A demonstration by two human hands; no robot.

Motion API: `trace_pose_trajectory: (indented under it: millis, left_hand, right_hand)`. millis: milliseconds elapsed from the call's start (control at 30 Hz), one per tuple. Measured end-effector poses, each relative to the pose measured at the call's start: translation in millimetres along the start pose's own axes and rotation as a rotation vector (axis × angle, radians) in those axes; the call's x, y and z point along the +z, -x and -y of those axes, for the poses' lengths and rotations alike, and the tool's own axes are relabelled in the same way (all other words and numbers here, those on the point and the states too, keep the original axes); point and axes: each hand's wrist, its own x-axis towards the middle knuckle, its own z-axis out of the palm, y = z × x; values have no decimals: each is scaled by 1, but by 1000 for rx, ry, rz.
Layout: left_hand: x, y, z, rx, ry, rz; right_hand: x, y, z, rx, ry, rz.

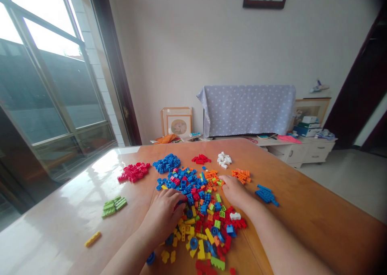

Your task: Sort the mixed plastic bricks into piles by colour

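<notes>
A large mixed pile of toy building bricks [198,226] in blue, red, yellow, green and orange lies at the middle of the table. My left hand [166,210] rests over the pile's left side, its fingers curled down among the bricks. Something dark red shows between thumb and fingers, too shaded to name. On the pile's right edge, my right hand [234,189] has its fingers drawn together beside some orange bricks [211,175]. Whatever those fingers hold is hidden. Just beyond this hand sits a small heap of orange bricks [242,176].
Sorted heaps ring the pile on the wooden table [54,234]: pink-red bricks [134,172], blue bricks [167,163], red bricks [201,159], white bricks [223,159], long blue bricks [266,195] and green bricks [114,206]. One yellow brick [92,239] lies apart at left.
</notes>
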Motion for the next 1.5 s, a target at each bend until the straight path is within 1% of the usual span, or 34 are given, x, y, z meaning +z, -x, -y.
trace_pose_trajectory:
  millis: [133,300,433,533,700,767,933,1000,1500]
  left_hand:
    - [-1,0,-1,5,3,-11]
    - [-2,0,-2,2,3,-9]
    - [-3,-1,-3,-3,-10,9]
    - [-4,-1,-3,-13,-14,19]
    - [-1,0,-1,6,-25,19]
    - [0,0,0,11,-25,16]
    - [1,0,2,13,-6,5]
    - [1,0,1,15,-4,-3]
    - [1,0,1,12,-5,-7]
  right_hand:
    - [-3,1,-1,27,-88,20]
    - [-13,0,-10,119,-102,-4]
    - [-13,7,-6,175,-152,91]
    - [-11,12,2,162,-213,159]
    - [-17,10,3,134,-193,102]
    - [-18,10,1,119,-166,104]
    - [-15,15,2,56,-163,239]
    - [-13,16,2,52,-157,262]
    - [-9,11,-11,79,-75,197]
